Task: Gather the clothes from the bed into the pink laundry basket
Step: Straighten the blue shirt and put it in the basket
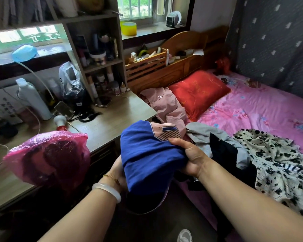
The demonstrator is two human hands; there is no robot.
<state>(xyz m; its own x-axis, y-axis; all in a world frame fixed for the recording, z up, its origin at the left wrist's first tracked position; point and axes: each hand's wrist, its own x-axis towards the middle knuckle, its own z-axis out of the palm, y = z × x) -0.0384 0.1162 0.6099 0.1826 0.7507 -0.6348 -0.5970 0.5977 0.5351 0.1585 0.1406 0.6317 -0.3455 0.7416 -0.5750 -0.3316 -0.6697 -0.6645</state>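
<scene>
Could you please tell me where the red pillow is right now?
In the head view, the red pillow lies at the head of the bed, just below the wooden headboard, with a pink shirt touching its left side.

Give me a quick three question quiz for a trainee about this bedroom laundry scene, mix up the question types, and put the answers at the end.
1. True or false: both hands hold the blue garment.
2. Multiple choice: the red pillow lies A) on the desk, B) on the bed near the wooden headboard, C) on the floor.
3. Short answer: which patterned garment lies on the pink sheet to the right of the right hand?

Key
1. True; the left hand grips it from below, mostly hidden by the cloth.
2. B.
3. The black and white floral garment.
</scene>
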